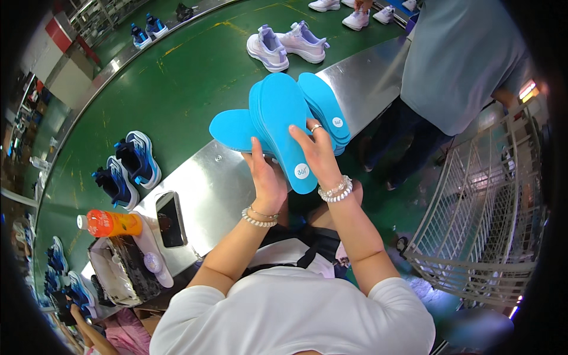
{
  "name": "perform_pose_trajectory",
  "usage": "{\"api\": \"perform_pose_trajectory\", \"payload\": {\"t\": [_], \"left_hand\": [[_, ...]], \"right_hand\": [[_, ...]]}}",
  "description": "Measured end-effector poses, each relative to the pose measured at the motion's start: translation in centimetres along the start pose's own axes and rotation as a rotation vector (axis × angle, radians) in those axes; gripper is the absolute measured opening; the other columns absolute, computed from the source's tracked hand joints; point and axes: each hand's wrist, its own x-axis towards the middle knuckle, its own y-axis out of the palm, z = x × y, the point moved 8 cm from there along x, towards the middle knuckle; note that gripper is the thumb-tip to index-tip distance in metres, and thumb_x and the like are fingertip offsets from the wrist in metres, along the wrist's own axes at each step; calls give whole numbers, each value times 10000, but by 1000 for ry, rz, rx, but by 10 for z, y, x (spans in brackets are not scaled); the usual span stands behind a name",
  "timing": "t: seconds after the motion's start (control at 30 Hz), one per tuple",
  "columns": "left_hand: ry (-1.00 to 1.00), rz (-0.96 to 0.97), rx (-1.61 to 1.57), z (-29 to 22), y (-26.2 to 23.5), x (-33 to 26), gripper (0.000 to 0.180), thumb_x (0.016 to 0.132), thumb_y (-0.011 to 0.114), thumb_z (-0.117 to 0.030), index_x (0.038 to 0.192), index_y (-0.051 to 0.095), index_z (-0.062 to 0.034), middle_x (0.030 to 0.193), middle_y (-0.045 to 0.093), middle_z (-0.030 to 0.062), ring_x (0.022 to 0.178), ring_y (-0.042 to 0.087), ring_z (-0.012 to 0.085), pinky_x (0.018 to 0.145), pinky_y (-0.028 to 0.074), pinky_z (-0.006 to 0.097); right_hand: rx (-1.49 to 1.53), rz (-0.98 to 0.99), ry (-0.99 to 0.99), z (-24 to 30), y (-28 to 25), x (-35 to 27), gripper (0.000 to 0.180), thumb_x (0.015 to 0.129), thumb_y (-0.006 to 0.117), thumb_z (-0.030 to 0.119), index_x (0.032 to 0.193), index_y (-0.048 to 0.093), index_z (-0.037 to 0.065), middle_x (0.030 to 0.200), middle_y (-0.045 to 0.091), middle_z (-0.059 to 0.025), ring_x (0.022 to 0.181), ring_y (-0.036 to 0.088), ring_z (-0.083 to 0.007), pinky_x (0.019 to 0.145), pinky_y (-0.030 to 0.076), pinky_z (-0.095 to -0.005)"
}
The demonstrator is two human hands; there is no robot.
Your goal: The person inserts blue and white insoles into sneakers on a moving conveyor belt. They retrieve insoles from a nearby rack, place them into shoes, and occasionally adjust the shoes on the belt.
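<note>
A stack of bright blue shoe insoles [279, 109] is in front of me, over the metal edge of the table. My right hand [319, 152] grips it from the right, thumb lying on the top insole and fingers out of sight beneath. From the left, my left hand [267, 182] holds the lower side, its thumb up against the edge and its other fingers hidden. Another blue insole [234, 131] sticks out to the left under the stack. Several more insoles [322, 100] fan out on the right, a round white label on their top one.
White-lilac shoes [272, 48] stand on the green surface [195, 89] ahead. Dark blue shoes [137, 158], a phone [170, 219], an orange bottle [112, 223] and an open box [115, 269] are at left. A person [461, 65] stands at right, near a wire rack [473, 219].
</note>
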Motion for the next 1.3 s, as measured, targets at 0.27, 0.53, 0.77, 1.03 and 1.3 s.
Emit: {"api": "perform_pose_trajectory", "payload": {"t": [0.27, 0.53, 0.77, 1.03, 1.3], "left_hand": [[-284, 189, -69, -7, 9, -5, 598, 859, 441, -494, 1274, 353, -74, 1197, 481, 103, 1073, 488, 233, 918, 397, 370], [-187, 187, -74, -1, -28, 32, 499, 887, 416, -436, 1189, 434, -40, 1084, 543, 110, 972, 541, 212, 828, 465, 335], [-362, 198, -113, 40, -7, 33, 471, 889, 438, -392, 1196, 434, -34, 1062, 563, 107, 949, 555, 219, 830, 471, 338], [-467, 200, -12, 29, 22, 36, 448, 881, 424, -416, 1122, 495, -45, 968, 594, 82, 839, 588, 185, 732, 507, 304], [-522, 201, 64, 19, 17, 23, 423, 888, 433, -380, 1125, 496, -35, 970, 597, 72, 850, 585, 160, 726, 503, 286]], "right_hand": [[-623, 195, -240, 31, 30, -9, 434, 853, 496, 369, 839, 558, -61, 784, 585, -247, 751, 566, -377, 660, 453, -407], [-641, -119, 247, -59, -126, 75, 732, 735, 630, 443, 1134, 446, -142, 975, 577, -283, 873, 611, -304, 730, 495, -345], [-161, 107, 493, -103, -105, 72, 779, 678, 707, 376, 1129, 407, -184, 1023, 554, -271, 836, 617, -291, 695, 525, -344], [74, 18, 493, -104, -108, 61, 651, 658, 734, 378, 972, 536, -157, 892, 620, -197, 739, 632, -224, 654, 530, -319], [-295, -114, 394, -91, -112, 26, 572, 677, 681, 492, 793, 630, -66, 723, 635, -133, 649, 621, -178, 591, 487, -286]]}}
